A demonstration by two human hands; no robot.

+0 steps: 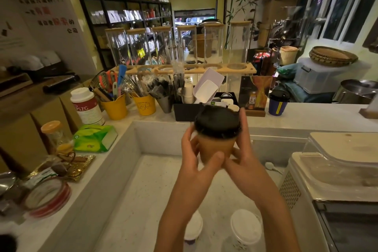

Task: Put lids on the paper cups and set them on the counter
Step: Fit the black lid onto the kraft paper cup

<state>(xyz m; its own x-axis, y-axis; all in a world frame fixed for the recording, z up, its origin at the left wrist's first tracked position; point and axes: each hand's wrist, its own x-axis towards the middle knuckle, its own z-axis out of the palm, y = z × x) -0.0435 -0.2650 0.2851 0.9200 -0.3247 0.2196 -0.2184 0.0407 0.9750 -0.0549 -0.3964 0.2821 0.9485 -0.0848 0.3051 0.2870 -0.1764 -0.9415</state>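
Centrally, one brown paper cup (pixel 216 150), upright, capped with a black lid (pixel 217 121), held in the air above the lower tabletop (pixel 147 190) by both hands. Left hand (pixel 194 157): wrapped around the cup's left side, thumb across its front near the base, fingers at the lid's left rim. Right hand (pixel 243 155): closed on the cup's right side, fingertips reaching up to the lid's right edge; both hands slightly blurred. Behind and right of the held cup, on the raised tabletop (pixel 319 114): one dark blue cup (pixel 277 103) with a black lid, standing upright just beside a small display card (pixel 255 93). Below the held cup, near the forearms: two cups with white lids (pixel 246 226), the left one partly hidden by the left forearm. Left of the held cup, along the raised ledge: two yellow buckets (pixel 144 105) of utensils, a white canister (pixel 87 106) with red label, a green tissue pack (pixel 95 138). Directly behind the held cup: a black tray (pixel 184 111) holding a white scoop (pixel 207 86)
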